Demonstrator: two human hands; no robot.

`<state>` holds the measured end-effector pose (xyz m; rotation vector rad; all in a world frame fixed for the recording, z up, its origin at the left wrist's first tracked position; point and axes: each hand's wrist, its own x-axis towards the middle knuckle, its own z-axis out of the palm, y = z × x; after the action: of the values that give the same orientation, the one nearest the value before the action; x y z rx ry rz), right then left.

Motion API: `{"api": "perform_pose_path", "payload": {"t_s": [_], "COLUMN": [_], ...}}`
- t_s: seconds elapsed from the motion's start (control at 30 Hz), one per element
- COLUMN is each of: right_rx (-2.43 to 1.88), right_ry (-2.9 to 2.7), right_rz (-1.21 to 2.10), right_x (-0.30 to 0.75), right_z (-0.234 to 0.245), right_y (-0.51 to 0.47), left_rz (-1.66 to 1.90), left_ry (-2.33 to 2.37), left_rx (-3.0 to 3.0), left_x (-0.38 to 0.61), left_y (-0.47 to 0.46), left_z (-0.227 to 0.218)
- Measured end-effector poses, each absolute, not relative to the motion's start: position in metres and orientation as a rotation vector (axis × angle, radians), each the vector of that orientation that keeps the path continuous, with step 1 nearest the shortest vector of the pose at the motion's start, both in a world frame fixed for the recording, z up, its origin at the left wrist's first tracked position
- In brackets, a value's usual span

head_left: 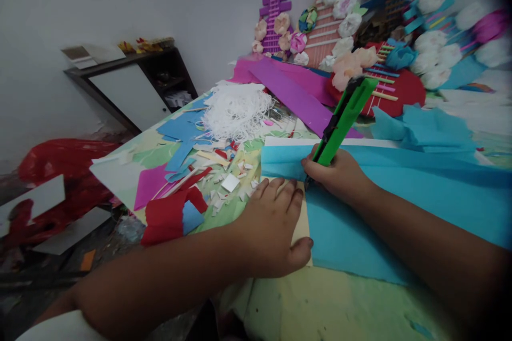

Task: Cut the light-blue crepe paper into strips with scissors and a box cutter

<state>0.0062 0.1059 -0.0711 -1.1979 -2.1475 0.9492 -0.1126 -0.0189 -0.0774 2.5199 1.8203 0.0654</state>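
Note:
My right hand grips a green and black utility knife, tilted, its lower end down at the blue paper. That blue crepe paper spreads across the right of the table over a white sheet. Flat beside the knife, with fingers stretched out, my left hand presses on a cream-coloured card. The card's right edge lies along the knife's tip. The blade itself is too small to make out clearly.
White string lies heaped behind small paper scraps. Red paper is at the left table edge. Purple strips lie farther back. Paper guitars with flowers, including a red guitar, stand at the back. A cabinet is at left.

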Motion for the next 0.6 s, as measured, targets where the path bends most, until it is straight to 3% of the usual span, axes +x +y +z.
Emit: {"api": "perform_pose_path", "payload": {"t_s": [0.6], "right_rx": [-1.178], "right_ry": [-2.005], "right_rz": [1.164], "right_x": [0.0111], "right_z": [-0.0751], "right_y": [0.108], "left_rz": [0.026], "left_ry": [1.823], "left_rx": [2.517], "left_x": [-0.1128], "left_y": [-0.0185], "left_z": [-0.078]}}
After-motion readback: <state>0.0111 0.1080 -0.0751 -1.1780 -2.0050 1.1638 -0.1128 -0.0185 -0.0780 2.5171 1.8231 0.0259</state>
